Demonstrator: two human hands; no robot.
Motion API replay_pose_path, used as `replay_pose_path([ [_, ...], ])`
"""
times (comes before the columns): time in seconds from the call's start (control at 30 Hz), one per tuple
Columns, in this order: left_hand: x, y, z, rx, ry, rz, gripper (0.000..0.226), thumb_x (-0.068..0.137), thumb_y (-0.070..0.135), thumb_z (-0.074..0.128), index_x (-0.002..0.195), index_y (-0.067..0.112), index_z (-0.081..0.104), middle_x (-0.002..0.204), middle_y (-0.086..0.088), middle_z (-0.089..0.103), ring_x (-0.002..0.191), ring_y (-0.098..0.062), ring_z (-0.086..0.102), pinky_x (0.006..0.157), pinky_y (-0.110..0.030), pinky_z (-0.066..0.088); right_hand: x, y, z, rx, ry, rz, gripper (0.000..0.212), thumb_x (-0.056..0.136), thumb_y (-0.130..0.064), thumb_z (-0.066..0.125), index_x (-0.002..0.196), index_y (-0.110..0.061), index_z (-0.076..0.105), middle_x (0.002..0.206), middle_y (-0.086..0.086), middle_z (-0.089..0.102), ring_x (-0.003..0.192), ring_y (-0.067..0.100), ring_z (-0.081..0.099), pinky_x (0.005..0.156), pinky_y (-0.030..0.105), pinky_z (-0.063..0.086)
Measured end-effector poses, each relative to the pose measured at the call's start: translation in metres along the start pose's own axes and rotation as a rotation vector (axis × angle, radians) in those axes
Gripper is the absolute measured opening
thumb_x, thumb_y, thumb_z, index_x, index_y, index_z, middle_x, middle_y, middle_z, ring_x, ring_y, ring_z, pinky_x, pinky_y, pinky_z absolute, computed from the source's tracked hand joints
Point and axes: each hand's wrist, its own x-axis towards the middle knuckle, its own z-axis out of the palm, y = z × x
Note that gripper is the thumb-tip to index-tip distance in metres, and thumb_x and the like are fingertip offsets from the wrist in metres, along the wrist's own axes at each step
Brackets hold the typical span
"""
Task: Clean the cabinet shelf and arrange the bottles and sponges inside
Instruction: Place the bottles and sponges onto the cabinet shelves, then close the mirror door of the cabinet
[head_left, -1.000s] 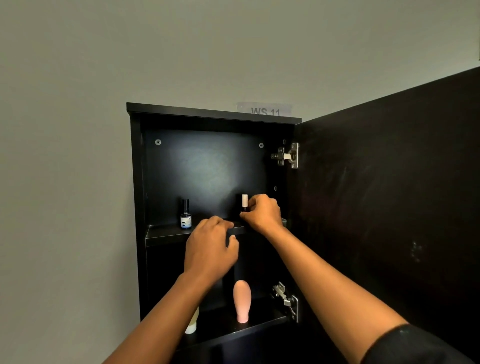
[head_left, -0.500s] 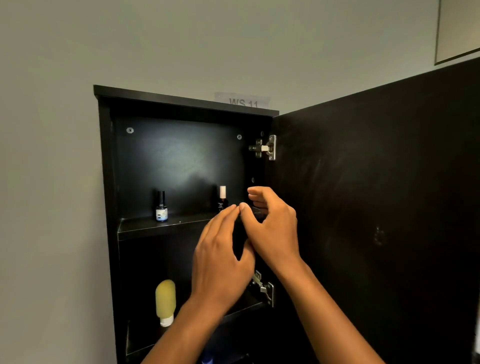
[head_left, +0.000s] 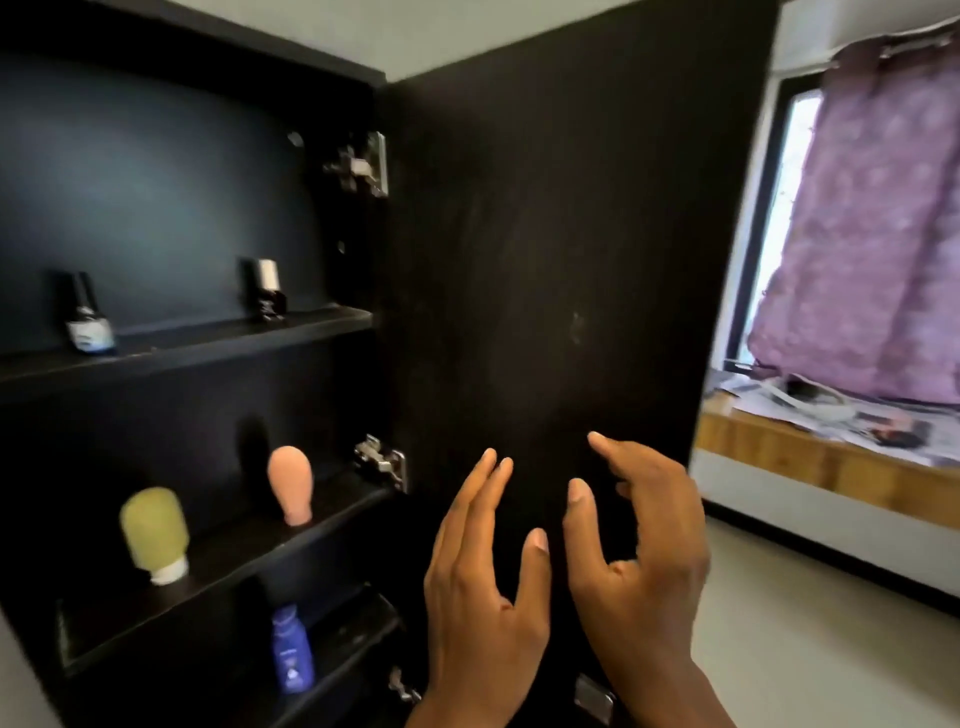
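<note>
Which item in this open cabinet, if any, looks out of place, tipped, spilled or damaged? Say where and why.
Nothing stands out. Two small bottles stand upright on the top shelf, the yellow-green bottle and pink bottle rest cap-down on the middle shelf, and the blue bottle stands below. No spill is visible.

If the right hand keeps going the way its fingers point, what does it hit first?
Most likely the inside of the open cabinet door: the right hand is empty, fingers spread toward that dark panel with nothing between. How far off it is, I cannot tell.
</note>
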Motion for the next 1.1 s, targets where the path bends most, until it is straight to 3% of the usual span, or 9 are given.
replay_pose_path([
  [0.23,-0.06,0.013,0.064,-0.115,-0.144,-0.138,0.064,0.093,0.04,0.059,0.153,0.047,0.038,0.163,0.036,0.018,0.15,0.011,0.022,0.119,-0.03,0.03,-0.045,0.065,-0.056,-0.172,-0.033,0.211,0.04,0.092,-0.028,0.068,0.13,-0.019,0.059,0.12,-0.004,0.06,0.108,0.015,0.059,0.086,0.04,0.055],
  [0.33,-0.075,0.017,0.083,-0.12,-0.168,-0.164,0.065,0.093,0.038,0.06,0.154,0.046,0.038,0.164,0.035,0.017,0.152,0.008,0.02,0.121,-0.035,0.032,-0.048,0.086,-0.061,-0.084,-0.173,0.393,0.036,0.099,-0.046,0.054,0.132,-0.03,0.06,0.123,-0.013,0.063,0.113,0.007,0.062,0.092,0.032,0.056],
  [0.43,-0.087,0.015,0.098,-0.1,-0.153,-0.185,0.068,0.094,0.03,0.063,0.155,0.042,0.038,0.166,0.03,0.019,0.153,0.004,0.022,0.122,-0.041,0.034,-0.045,0.095,-0.06,0.127,-0.329,0.58,0.031,0.103,-0.051,0.039,0.11,-0.041,0.067,0.103,-0.026,0.071,0.105,0.001,0.067,0.083,0.017,0.055],
  [0.53,-0.099,0.013,0.111,-0.067,-0.106,-0.217,0.072,0.095,0.015,0.07,0.156,0.039,0.038,0.167,0.027,0.019,0.154,0.001,0.023,0.122,-0.044,0.036,-0.042,0.104,-0.058,0.305,-0.5,0.756,0.048,0.104,-0.062,0.031,0.096,-0.034,0.07,0.092,-0.028,0.073,0.097,-0.003,0.069,0.078,0.013,0.053],
  [0.6,-0.103,0.014,0.118,-0.047,-0.081,-0.238,0.074,0.094,0.014,0.071,0.155,0.041,0.038,0.167,0.028,0.018,0.154,0.001,0.022,0.122,-0.044,0.036,-0.043,0.114,-0.057,0.362,-0.587,0.823,0.063,0.101,-0.064,0.029,0.099,-0.02,0.073,0.095,-0.016,0.077,0.098,0.003,0.072,0.084,0.019,0.055],
  [0.7,-0.105,0.017,0.128,-0.036,-0.018,-0.248,0.072,0.094,0.015,0.072,0.154,0.04,0.04,0.167,0.027,0.021,0.154,-0.001,0.026,0.121,-0.044,0.038,-0.042,0.121,-0.055,0.413,-0.649,0.836,0.072,0.097,-0.066,0.029,0.104,-0.01,0.073,0.095,-0.009,0.078,0.098,0.008,0.073,0.085,0.021,0.055],
  [0.83,-0.107,0.021,0.138,-0.031,0.079,-0.253,0.067,0.094,0.013,0.073,0.152,0.032,0.046,0.166,0.023,0.027,0.153,-0.007,0.031,0.119,-0.048,0.041,-0.041,0.128,-0.055,0.458,-0.682,0.848,0.056,0.091,-0.066,0.03,0.087,-0.028,0.07,0.078,-0.028,0.073,0.087,-0.005,0.071,0.072,0.008,0.051],
  [1.0,-0.115,0.028,0.142,-0.019,0.175,-0.277,0.073,0.089,0.01,0.078,0.151,0.031,0.044,0.165,0.022,0.031,0.152,-0.005,0.034,0.12,-0.043,0.04,-0.043,0.13,-0.056,0.539,-0.749,0.849,0.043,0.098,-0.058,0.04,0.077,-0.042,0.074,0.077,-0.029,0.073,0.087,-0.004,0.072,0.073,0.012,0.052],
  [1.1,-0.122,0.032,0.136,-0.023,0.238,-0.287,0.073,0.09,0.009,0.077,0.15,0.031,0.043,0.163,0.019,0.036,0.15,-0.006,0.037,0.119,-0.043,0.041,-0.051,0.128,-0.057,0.602,-0.782,0.772,0.04,0.097,-0.067,0.046,0.08,-0.045,0.075,0.082,-0.014,0.076,0.096,0.015,0.072,0.079,0.019,0.057],
])
